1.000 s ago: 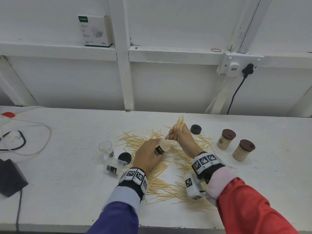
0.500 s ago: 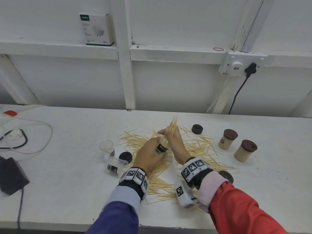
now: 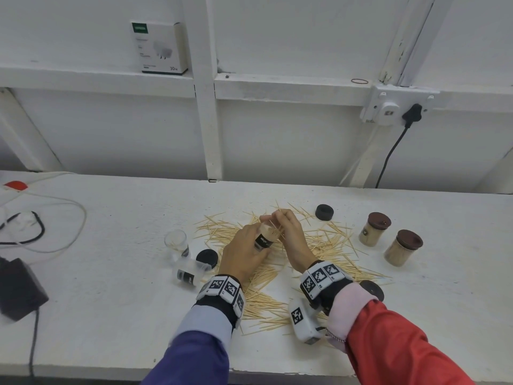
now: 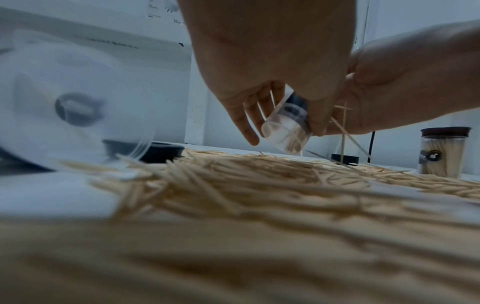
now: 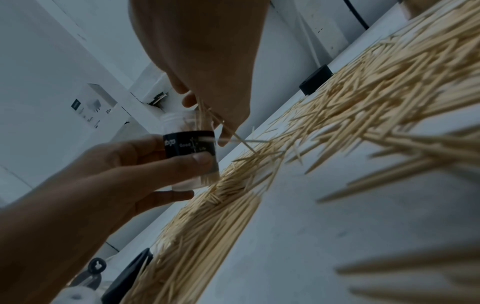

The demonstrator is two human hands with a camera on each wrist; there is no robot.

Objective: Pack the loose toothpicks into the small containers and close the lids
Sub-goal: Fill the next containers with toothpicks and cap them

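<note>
A small clear container with a black label (image 3: 265,238) is gripped in my left hand (image 3: 244,251), tilted up just above the table. My right hand (image 3: 290,232) curls over its mouth, fingers pinching a bunch of toothpicks that stand inside it. In the right wrist view, the container (image 5: 189,144) has a few toothpicks sticking out sideways past its rim. From the left wrist, the container (image 4: 285,127) shows toothpicks against its bottom. Loose toothpicks (image 3: 327,243) lie spread on the white table under and around both hands.
Two filled jars with brown lids (image 3: 374,229) (image 3: 403,247) stand at the right. Black lids (image 3: 324,212) (image 3: 206,258) (image 3: 372,290) lie around the pile. An empty clear container (image 3: 176,240) stands at the left, another (image 3: 188,273) lies on its side. Cables (image 3: 41,218) and a black adapter (image 3: 16,287) are far left.
My right hand has moved left and down with its bundle of toothpicks, which has dropped from above the fingers into the container. My left hand has kept hold of the container.
</note>
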